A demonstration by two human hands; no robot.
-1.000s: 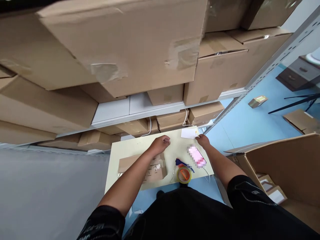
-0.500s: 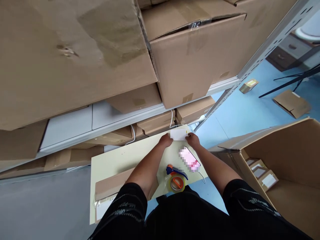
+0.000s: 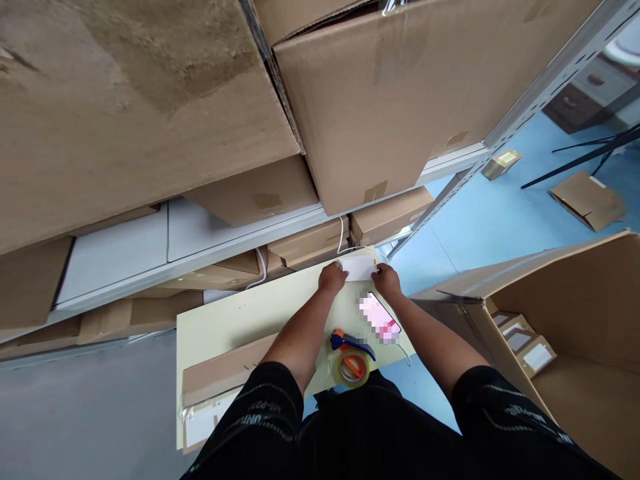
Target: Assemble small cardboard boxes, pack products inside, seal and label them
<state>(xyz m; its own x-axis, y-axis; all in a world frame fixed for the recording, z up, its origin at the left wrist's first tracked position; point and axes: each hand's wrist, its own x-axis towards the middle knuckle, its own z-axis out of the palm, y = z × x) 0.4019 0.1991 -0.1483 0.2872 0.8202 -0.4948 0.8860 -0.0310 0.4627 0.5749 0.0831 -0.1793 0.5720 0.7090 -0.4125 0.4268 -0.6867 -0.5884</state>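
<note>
Both hands hold a flat white rectangular piece (image 3: pixel 358 269), possibly paper or a label, with a small yellow mark near its right end. My left hand (image 3: pixel 333 277) grips its left edge, fingers closed. On the right edge, my right hand (image 3: pixel 386 279) pinches it near the yellow mark. Just below lies a phone (image 3: pixel 380 317) with a lit pink screen, on the pale table (image 3: pixel 260 303). A tape dispenser with a blue handle (image 3: pixel 357 345) and an orange-cored tape roll (image 3: pixel 353 368) rests nearer my body.
A taped carton (image 3: pixel 215 380) lies at the table's left end, partly behind my left arm. Shelves (image 3: pixel 235 241) stacked with large cartons (image 3: pixel 370 113) rise in front. To the right stands a big open carton (image 3: pixel 575 300) with several small labelled boxes (image 3: pixel 537 357) inside.
My view has shifted slightly, so the shelf cartons appear higher and larger. Both hands still hold the white piece in nearly the same place.
</note>
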